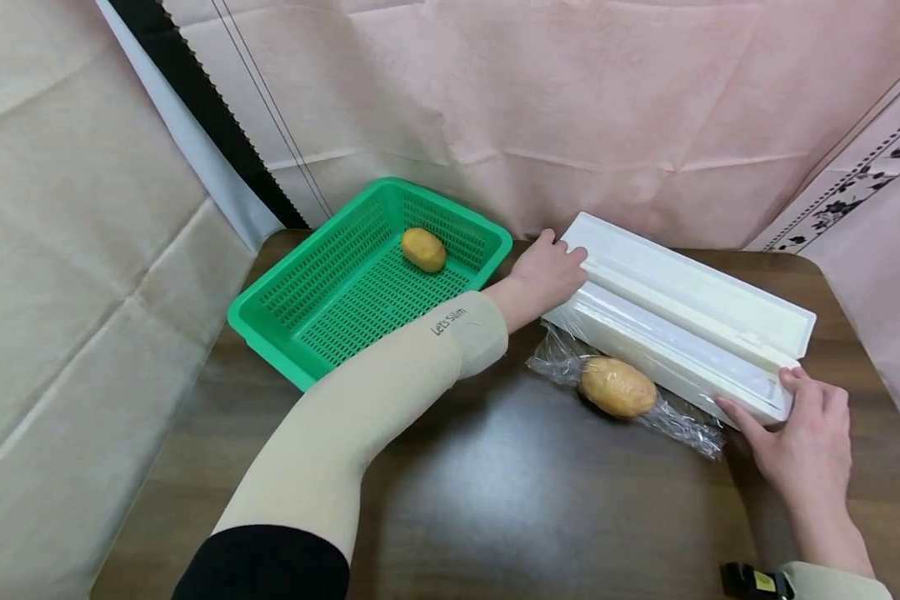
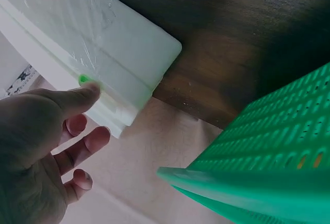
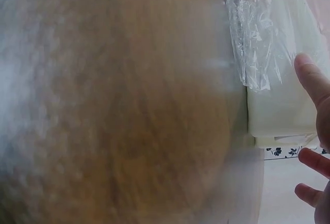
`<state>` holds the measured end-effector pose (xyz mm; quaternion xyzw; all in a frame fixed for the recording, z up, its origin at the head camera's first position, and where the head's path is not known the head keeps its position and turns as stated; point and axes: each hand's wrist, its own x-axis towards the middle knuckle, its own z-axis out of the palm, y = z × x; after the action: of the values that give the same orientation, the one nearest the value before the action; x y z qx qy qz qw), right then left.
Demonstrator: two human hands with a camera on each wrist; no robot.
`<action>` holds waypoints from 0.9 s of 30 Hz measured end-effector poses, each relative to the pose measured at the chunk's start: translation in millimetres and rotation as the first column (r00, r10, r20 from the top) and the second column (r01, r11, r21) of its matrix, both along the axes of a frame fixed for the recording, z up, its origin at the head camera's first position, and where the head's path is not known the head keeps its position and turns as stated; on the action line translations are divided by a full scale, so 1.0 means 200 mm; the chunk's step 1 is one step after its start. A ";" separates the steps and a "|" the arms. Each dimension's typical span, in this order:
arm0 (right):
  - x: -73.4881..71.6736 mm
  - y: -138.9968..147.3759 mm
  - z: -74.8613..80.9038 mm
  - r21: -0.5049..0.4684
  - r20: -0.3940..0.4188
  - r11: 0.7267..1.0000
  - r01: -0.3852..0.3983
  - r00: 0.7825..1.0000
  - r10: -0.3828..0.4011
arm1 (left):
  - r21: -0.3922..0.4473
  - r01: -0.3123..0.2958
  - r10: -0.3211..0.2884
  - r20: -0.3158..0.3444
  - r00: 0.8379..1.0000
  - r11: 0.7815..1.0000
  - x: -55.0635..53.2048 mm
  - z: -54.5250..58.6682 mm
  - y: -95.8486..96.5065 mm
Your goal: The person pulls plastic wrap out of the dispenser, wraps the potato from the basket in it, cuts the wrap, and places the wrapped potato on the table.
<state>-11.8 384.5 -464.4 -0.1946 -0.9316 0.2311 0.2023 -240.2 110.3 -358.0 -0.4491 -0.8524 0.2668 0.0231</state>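
Note:
A long white cling film dispenser [image 1: 607, 323] lies at the right back of the table, its lid [image 1: 697, 283] raised. My left hand [image 1: 543, 279] is at its left end; the left wrist view has the thumb touching a small green tab [image 2: 84, 79], other fingers loosely bent past the edge. Around the right end my right hand [image 1: 810, 433] holds the dispenser, thumb on the front face and fingers at the end. Along the dispenser's front lies a potato [image 1: 617, 387] wrapped in clear film [image 1: 690, 427], whose loose ends bunch on both sides.
Left of the dispenser stands a green perforated basket [image 1: 270, 321] with one bare potato [image 1: 423, 249] in it. My left forearm passes over the basket's near right corner. A pale cloth [image 1: 457, 92] hangs behind the brown table [image 1: 495, 500].

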 end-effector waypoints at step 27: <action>0.01 0.01 -0.01 0.001 -0.042 1.000 -0.001 0.999 0.001 | -0.010 -0.024 0.024 -0.014 1.000 1.000 0.00 0.02 -0.04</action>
<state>-10.4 385.6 -466.7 -0.1893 -0.9274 0.2344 0.2217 -239.6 103.2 -354.3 -0.4370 -0.8562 0.2745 0.0238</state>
